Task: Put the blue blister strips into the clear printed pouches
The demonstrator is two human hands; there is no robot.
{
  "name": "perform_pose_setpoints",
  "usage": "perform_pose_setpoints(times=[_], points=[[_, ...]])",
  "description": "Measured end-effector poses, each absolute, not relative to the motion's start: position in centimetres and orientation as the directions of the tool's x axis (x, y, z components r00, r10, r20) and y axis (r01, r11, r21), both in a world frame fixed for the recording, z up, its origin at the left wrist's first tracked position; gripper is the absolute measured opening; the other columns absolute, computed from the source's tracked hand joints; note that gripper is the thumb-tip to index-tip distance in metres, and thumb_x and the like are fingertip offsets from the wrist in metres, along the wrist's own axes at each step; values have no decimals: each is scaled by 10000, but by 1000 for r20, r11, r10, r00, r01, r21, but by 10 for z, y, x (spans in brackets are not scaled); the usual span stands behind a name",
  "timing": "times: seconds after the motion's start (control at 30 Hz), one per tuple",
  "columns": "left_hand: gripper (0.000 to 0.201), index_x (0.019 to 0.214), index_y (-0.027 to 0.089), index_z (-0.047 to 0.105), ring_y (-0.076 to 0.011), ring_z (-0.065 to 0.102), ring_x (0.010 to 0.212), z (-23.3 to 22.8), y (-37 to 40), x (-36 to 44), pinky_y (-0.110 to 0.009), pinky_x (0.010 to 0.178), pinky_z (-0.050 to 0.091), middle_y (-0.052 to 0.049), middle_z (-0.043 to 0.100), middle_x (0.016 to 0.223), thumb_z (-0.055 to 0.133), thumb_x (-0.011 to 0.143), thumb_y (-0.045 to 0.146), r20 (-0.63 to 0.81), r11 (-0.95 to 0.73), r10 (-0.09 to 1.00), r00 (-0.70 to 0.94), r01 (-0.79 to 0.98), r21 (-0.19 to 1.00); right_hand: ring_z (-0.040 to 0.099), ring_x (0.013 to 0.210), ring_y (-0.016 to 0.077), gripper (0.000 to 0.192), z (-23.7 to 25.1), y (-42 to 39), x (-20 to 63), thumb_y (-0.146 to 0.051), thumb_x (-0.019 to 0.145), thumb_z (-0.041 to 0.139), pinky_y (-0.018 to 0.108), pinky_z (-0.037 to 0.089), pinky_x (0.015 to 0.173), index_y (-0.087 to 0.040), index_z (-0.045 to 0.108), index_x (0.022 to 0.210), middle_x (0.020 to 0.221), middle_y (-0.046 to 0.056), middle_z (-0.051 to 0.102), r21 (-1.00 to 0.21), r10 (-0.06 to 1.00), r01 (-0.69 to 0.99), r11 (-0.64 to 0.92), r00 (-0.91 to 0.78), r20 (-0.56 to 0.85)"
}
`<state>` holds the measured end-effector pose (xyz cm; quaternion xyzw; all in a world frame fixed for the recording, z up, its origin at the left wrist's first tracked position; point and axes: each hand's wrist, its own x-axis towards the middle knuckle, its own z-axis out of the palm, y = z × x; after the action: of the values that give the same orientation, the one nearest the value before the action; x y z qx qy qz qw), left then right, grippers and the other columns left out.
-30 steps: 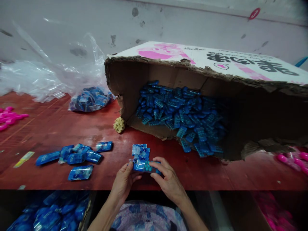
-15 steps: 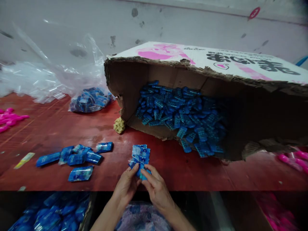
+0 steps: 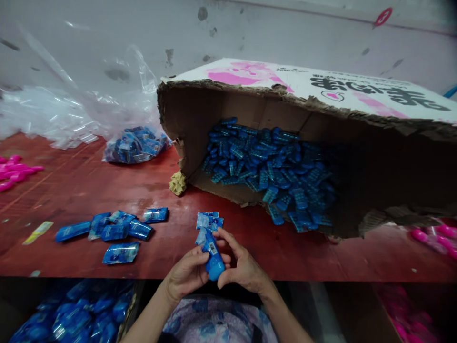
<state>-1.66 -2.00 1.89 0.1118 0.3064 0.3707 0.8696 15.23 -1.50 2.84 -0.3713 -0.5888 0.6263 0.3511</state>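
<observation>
I see my left hand [image 3: 187, 276] with fingers curled shut around a blue packet [image 3: 213, 257], thumb pressed on its side, and my right hand [image 3: 240, 267] pinching the same packet from the other side, index finger arched over its top. The packet stands nearly upright between both palms at the near edge of the red table [image 3: 271, 247], just in front of a small stack of packets [image 3: 209, 220]. Both wrists angle inward from below, with the torn cardboard box [image 3: 307, 143] beyond.

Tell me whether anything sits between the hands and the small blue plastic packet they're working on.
Nothing visible does. Both the left hand and right hand already grip the small blue plastic packet directly, above the near edge of the red table.
</observation>
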Motion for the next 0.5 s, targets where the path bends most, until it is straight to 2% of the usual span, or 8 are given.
perform_pose_setpoints(times=[0.2, 0.37, 0.5], points=[[241, 847, 127, 678, -207, 664, 742, 15, -27, -8, -268, 658, 496, -90, 719, 784, 710, 624, 214, -481, 676, 728, 489, -629, 384, 545, 1043, 204, 854, 16, -16, 150, -338, 545, 793, 326, 453, 847, -378, 369, 1285, 1270, 30, 473, -973, 882, -200, -113, -472, -5], [169, 780, 129, 675, -181, 656, 747, 13, -37, 4, -302, 757, 496, -70, 718, 772, 690, 660, 247, -549, 614, 741, 386, -721, 321, 570, 927, 174, 725, 6, -20, 146, -373, 644, 727, 263, 480, 727, -352, 387, 1283, 1202, 34, 514, -986, 931, -147, -81, -364, -22], [136, 754, 128, 653, -191, 661, 726, 15, -40, 11, -343, 750, 503, -66, 714, 736, 639, 714, 258, -620, 588, 723, 306, -743, 319, 556, 847, 157, 726, -6, -21, 141, -413, 638, 724, 242, 472, 684, -332, 399, 1282, 1095, 25, 557, -991, 955, -134, -9, -295, 31]])
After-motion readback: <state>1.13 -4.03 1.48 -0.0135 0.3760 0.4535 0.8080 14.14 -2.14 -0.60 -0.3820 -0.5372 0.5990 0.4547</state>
